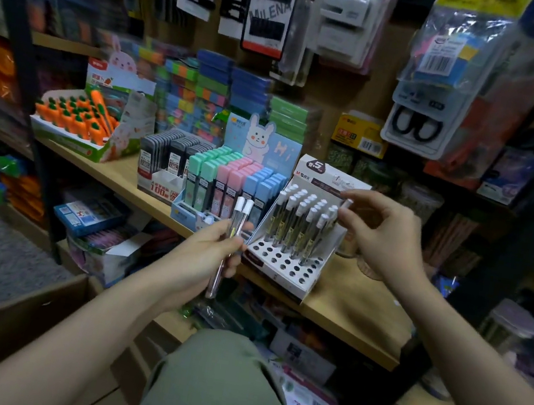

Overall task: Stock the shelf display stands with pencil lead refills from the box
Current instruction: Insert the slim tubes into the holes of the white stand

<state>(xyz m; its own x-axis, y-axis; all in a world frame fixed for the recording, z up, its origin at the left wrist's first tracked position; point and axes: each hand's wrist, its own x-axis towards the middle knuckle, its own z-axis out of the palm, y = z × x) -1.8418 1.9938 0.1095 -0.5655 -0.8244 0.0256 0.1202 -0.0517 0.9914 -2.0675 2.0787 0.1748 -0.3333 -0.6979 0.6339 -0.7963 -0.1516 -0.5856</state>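
At the centre of the frame the left hand point(213, 250) has its grip closed around two clear lead refill tubes point(230, 242) with white caps, held upright just left of the white display stand point(287, 264). That stand sits on the wooden shelf point(354, 305), right of centre; its back rows hold upright capped tubes point(301, 221), while the front rows of round holes are bare. The right hand point(382, 233), right of centre, pinches one single tube point(345, 204) by its white cap between thumb and fingers, above the stand's right rear corner. Just left of the stand is a blue rabbit stand point(259, 152) filled with green, pink and blue refill cases. Further left stands a tray of carrot-shaped items point(77, 118). A cardboard box point(10, 309) edge shows at the lower left.
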